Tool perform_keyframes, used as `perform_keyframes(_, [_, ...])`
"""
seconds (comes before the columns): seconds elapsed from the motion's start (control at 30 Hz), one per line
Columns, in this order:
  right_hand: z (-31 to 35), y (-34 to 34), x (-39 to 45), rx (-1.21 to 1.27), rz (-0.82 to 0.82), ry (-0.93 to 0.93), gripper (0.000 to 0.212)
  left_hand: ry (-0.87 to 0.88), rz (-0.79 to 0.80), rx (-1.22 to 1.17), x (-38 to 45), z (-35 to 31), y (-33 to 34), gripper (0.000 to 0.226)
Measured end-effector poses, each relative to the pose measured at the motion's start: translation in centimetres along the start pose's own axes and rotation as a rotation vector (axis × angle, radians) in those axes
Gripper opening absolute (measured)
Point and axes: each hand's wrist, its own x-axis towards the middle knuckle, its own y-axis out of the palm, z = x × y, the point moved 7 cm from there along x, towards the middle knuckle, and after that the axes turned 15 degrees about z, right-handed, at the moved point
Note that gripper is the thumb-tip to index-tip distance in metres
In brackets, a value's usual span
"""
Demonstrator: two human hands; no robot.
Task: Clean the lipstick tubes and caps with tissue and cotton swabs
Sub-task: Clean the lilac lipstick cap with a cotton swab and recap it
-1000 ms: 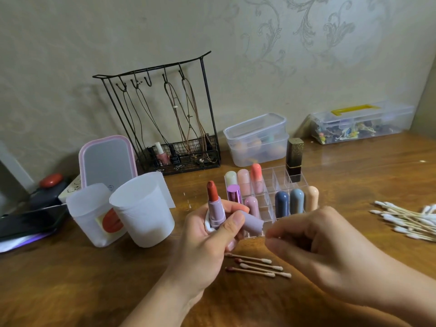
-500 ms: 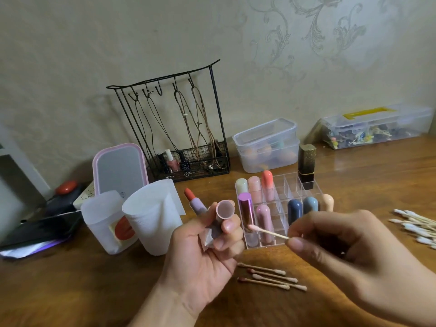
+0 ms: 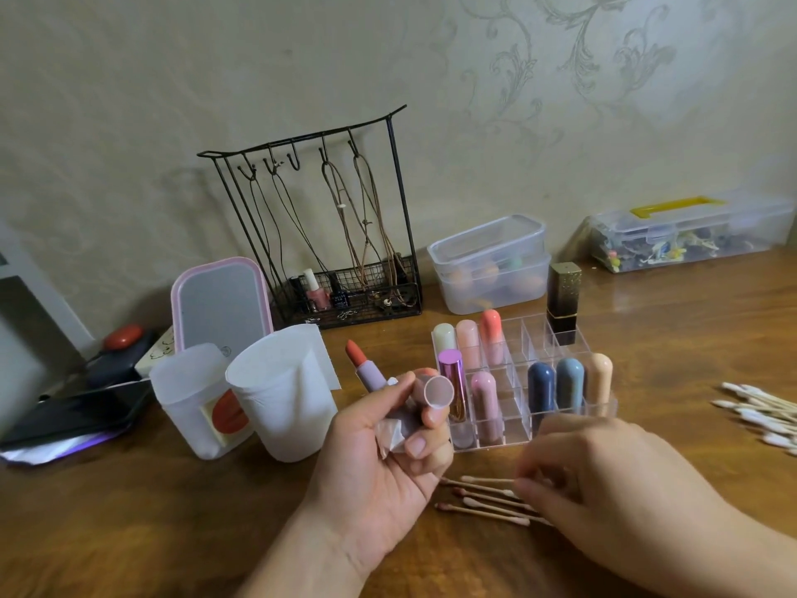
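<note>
My left hand [image 3: 379, 459] grips an open lilac lipstick tube [image 3: 366, 369] with a red bullet, its lilac cap [image 3: 435, 392] with the open mouth facing me, and a crumpled tissue [image 3: 390, 433]. My right hand [image 3: 612, 481] is low over the table, its blurred fingertips pinching the end of a cotton swab [image 3: 487, 479]. That swab lies among three used, stained swabs [image 3: 483, 509]. Behind them, a clear organizer [image 3: 530, 338] holds several capped lipsticks.
Clean swabs [image 3: 759, 407] lie at the right edge. Two white cups [image 3: 280, 394] stand to the left, with a pink mirror [image 3: 220, 304] and a black wire rack [image 3: 345, 235] behind. Clear boxes [image 3: 487, 261] sit by the wall. A black-and-gold lipstick [image 3: 563, 299] stands in the organizer's far corner.
My right hand dropped from the cap's mouth to the used swabs on the table, taking its swab along. My left hand tilted the tube left and turned the cap toward me.
</note>
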Motion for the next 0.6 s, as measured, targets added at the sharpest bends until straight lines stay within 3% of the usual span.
perform_keyframes(0.3, [0.1, 0.31, 0.15, -0.048, 0.08, 0.019, 0.026, -0.057, 0.05, -0.071, -0.01, 0.47, 0.29, 0.033])
perform_keyframes(0.6, [0.06, -0.32, -0.21, -0.017, -0.015, -0.016, 0.03, -0.072, 0.069, -0.07, -0.06, 0.67, 0.42, 0.032])
